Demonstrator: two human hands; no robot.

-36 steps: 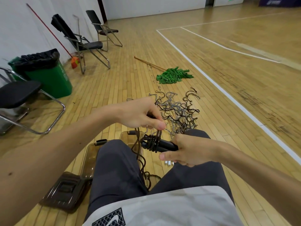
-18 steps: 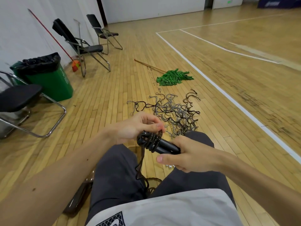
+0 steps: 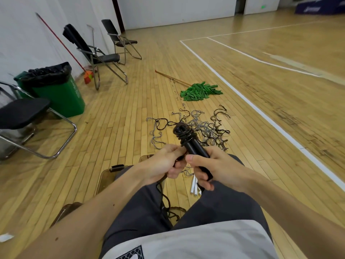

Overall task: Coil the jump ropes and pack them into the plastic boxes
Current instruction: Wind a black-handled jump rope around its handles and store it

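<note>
Right hand [image 3: 216, 168], fingers [image 3: 204, 182] clamped round the black jump-rope handles [image 3: 196, 149], long axis tilted up and away, coil [image 3: 184, 135] at far end; left hand [image 3: 162, 166], close alongside, pinches the slack cord [image 3: 164, 201] dropping between the knees.

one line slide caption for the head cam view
Right hand grips black jump rope handles wound with cord; left hand holds the trailing cord, tangled ropes on the floor beyond.

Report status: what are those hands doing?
Right hand grips black handles, coil wound round top. Left hand pinches loose rope. Tangled ropes on floor ahead.
</note>
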